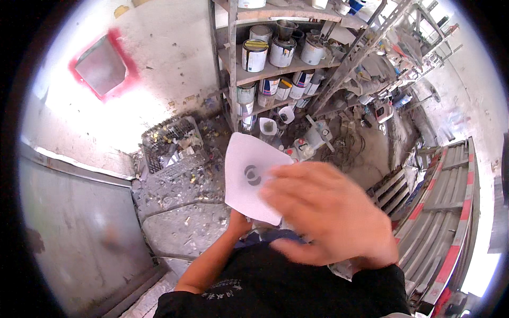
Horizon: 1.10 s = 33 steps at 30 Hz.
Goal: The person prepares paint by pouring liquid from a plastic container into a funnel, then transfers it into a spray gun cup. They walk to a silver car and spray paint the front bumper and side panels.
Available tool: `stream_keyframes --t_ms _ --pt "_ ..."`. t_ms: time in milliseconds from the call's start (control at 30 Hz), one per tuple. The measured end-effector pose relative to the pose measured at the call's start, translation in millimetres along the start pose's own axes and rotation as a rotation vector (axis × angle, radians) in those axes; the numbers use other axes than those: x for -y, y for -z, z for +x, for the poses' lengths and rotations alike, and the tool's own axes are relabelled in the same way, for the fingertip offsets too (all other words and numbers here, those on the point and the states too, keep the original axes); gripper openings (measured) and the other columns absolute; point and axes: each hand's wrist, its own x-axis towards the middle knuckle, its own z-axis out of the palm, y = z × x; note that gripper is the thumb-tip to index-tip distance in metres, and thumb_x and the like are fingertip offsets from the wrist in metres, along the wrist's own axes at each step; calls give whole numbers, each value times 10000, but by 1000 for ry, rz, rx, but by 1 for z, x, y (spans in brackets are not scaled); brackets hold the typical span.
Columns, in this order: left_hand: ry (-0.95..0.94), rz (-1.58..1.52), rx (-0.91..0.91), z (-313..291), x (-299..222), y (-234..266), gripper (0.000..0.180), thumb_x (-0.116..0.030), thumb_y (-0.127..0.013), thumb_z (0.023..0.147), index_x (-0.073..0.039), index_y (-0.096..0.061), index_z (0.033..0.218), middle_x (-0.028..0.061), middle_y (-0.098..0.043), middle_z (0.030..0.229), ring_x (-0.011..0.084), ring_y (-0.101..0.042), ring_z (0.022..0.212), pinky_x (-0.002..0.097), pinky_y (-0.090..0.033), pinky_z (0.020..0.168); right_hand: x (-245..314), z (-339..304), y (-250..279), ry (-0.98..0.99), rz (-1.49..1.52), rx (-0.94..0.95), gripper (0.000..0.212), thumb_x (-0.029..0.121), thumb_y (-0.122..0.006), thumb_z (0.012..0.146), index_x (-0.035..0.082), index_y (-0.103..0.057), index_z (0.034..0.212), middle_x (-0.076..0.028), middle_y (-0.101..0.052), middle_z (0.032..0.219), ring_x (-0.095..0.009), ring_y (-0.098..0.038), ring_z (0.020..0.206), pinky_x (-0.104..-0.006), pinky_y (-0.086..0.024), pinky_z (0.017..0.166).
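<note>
A pale pinkish-white, four-cornered panel [243, 194] with curved edges is held up in front of me. Near its middle is a dark grey ring-shaped mark. My left hand [239, 223] grips the panel from underneath at its lower edge, and its fingers are hidden behind it. Over the panel's right side hovers or rests my right hand [330, 212], smeared by motion. Its fingers are stretched out and nothing shows in them. I cannot tell whether the fingertips touch the surface.
A metal shelf [249, 77] of paint cans stands ahead. On the littered floor sits a plastic crate [177, 168] of scraps. A metal ramp or ladder-like frame [450, 204] with red-and-white edges leans at right; a grey metal sheet [87, 228] stands at left.
</note>
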Motion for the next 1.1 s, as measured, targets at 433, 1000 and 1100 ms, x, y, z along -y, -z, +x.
stream_keyframes --t_ms 433,1000,1100 --pt "454 -231 -89 -6 47 -4 112 -109 -553 921 -35 -549 1006 44 -615 899 120 -584 807 241 -462 614 -220 -266 -199 -1357 747 -442 190 34 -523 856 -13 -617 1014 -40 -628 810 -128 -592 708 -284 -494 661" --pt "956 -551 -401 29 194 -120 97 -162 -539 918 -110 -458 918 -33 -426 701 40 -387 567 182 -293 441 -443 -419 -578 -1662 1303 -864 117 188 -589 885 80 -570 924 -20 -583 787 -142 -567 657 -261 -466 589" --pt "732 -201 -291 16 242 -138 125 -226 -503 932 -111 -457 917 -50 -409 704 31 -389 588 174 -308 473 -517 -434 -621 -1566 1311 -1008 132 203 -598 887 86 -566 936 -24 -584 793 -142 -567 652 -276 -468 582"
